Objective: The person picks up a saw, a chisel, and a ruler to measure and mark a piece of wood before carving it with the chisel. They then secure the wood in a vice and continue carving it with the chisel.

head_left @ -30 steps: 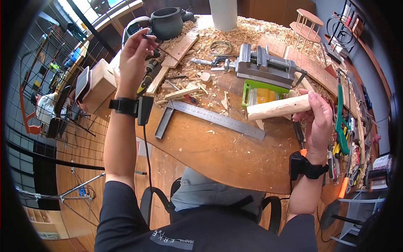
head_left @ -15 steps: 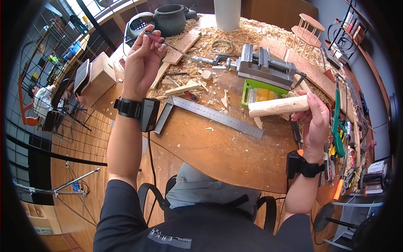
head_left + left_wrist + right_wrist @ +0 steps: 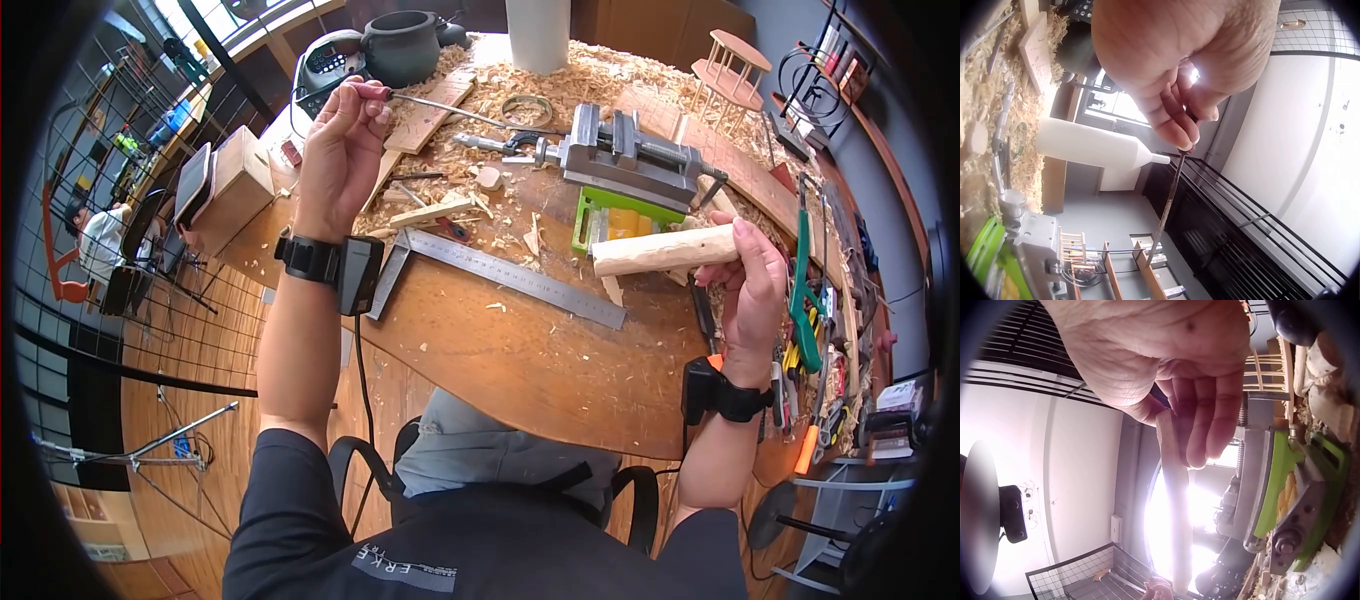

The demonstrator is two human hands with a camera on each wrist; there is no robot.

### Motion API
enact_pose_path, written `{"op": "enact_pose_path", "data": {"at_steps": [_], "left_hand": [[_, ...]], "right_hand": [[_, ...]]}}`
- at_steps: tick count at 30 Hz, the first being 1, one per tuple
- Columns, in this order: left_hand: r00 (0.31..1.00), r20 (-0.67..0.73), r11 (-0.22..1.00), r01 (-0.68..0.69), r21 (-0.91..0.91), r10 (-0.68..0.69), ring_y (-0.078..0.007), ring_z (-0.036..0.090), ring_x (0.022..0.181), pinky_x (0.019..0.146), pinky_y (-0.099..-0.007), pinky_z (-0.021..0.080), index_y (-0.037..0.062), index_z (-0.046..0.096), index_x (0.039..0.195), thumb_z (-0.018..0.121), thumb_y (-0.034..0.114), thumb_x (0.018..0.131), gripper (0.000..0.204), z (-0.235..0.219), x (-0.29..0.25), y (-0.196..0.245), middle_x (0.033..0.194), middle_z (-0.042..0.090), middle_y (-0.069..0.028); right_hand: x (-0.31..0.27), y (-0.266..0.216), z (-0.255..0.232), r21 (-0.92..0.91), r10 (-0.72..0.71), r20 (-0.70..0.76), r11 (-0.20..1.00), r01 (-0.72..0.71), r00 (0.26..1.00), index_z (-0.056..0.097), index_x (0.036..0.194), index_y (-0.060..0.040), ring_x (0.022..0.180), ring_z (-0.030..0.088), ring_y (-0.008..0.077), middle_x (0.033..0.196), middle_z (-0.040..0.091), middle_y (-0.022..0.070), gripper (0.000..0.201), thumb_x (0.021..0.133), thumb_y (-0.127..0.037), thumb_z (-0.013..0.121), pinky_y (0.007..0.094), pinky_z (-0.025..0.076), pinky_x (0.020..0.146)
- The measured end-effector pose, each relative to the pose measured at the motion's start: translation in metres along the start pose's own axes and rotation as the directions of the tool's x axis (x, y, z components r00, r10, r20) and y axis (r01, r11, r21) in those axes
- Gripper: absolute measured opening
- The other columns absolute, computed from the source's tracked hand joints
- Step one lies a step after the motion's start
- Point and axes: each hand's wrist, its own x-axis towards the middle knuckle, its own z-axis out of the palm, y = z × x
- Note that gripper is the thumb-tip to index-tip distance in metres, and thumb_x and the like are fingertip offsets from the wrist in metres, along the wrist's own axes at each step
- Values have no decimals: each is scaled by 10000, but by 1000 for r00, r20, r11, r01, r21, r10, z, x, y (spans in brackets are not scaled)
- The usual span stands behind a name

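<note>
Raised over the left side of the bench, my left hand (image 3: 343, 145) pinches the red handle of a slim tool (image 3: 450, 107) with a long thin metal shaft. The shaft points right toward the vise in the head view; in the left wrist view it shows dark and rough below the fingertips. My right hand (image 3: 752, 295) grips one end of a pale carved piece of wood (image 3: 665, 252), thumb on top. That piece lies roughly level above the bench, its free end pointing left, with a small dark hole near the thumb.
A grey metal vise (image 3: 630, 155) stands behind the wood, near a bright green holder (image 3: 585, 220). A steel try square (image 3: 520, 280) lies on the workbench (image 3: 500, 370). Shavings (image 3: 600, 75) cover the back. A small wooden chair (image 3: 730, 75) stands back right; hand tools crowd the right edge.
My left hand has turned the tool so its shaft swings from pointing down and right to nearly level. The hand itself moved slightly right; the right hand and wood barely shifted.
</note>
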Motion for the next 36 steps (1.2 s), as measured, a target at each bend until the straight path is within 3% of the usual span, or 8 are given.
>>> {"op": "enact_pose_path", "data": {"at_steps": [10, 18, 21, 24, 27, 30, 32, 36], "left_hand": [[998, -60, 972, 38, 232, -24, -166, 601, 917, 853, -282, 506, -7, 558, 1131, 565, 137, 984, 206, -26, 1, -9, 1039, 652, -124], [926, -366, 676, 325, 661, -88, -225, 657, 987, 883, -306, 540, -17, 535, 1147, 636, 142, 933, 286, -108, -14, -30, 1076, 641, -165], [964, -257, 307, 266, 914, -70, -176, 622, 951, 865, -287, 505, -14, 562, 1134, 656, 144, 919, 283, -136, -8, -31, 1021, 635, -101], [997, -54, 32, 56, 998, -60, -127, 581, 910, 821, -262, 473, 18, 593, 1123, 644, 170, 932, 249, -113, -1, -31, 1020, 628, -36], [979, 17, 330, 53, 942, -205, -112, 571, 939, 806, -229, 461, 23, 597, 1143, 663, 181, 922, 280, 10, -15, -44, 1085, 628, -32], [891, 207, 295, -88, 951, -403, -163, 585, 998, 869, -277, 464, 20, 597, 1180, 707, 152, 868, 355, 96, -36, -61, 1132, 630, -67], [817, 437, 127, -422, 898, -376, -225, 588, 1052, 929, -335, 451, 11, 601, 1203, 743, 119, 799, 442, 137, -45, -78, 1145, 631, -108], [843, 246, 213, -161, 964, -478, -194, 592, 888, 782, -307, 484, 18, 611, 1206, 757, 86, 767, 468, 168, -55, -108, 1035, 620, -89]], "right_hand": [[0, 0, 1, -23, 7, 4, 1000, -7, 1000, 634, 1111, 75, 568, 632, 128, 836, 684, 122, 349, 989, -230, 517, 232, 525, 533], [-3, 12, 9, -166, 125, 199, 982, -92, 972, 639, 1067, 42, 570, 668, 139, 846, 685, 109, 270, 974, -200, 566, 227, 526, 485], [-3, 17, 12, -168, 173, 213, 976, -138, 962, 623, 1008, 68, 547, 664, 140, 736, 675, 119, 252, 952, -176, 593, 242, 516, 449], [-2, 20, 14, -120, 155, 185, 984, -134, 970, 619, 963, 77, 510, 654, 147, 666, 655, 109, 243, 935, -164, 604, 265, 515, 426], [-3, 15, 11, -87, 115, 135, 991, -104, 984, 611, 930, 78, 515, 666, 159, 657, 654, 107, 228, 916, -150, 605, 271, 530, 448], [-6, 8, 9, -76, 89, 114, 994, -81, 989, 608, 954, 81, 523, 660, 152, 673, 658, 114, 227, 922, -144, 601, 262, 520, 454], [-7, 3, 8, -78, 79, 108, 994, -70, 991, 604, 985, 84, 531, 652, 143, 693, 662, 118, 233, 932, -143, 599, 250, 508, 456], [-7, -2, 3, -36, 28, 99, 999, -24, 995, 601, 958, 94, 525, 646, 138, 688, 662, 116, 221, 923, -124, 596, 249, 508, 462]]}}
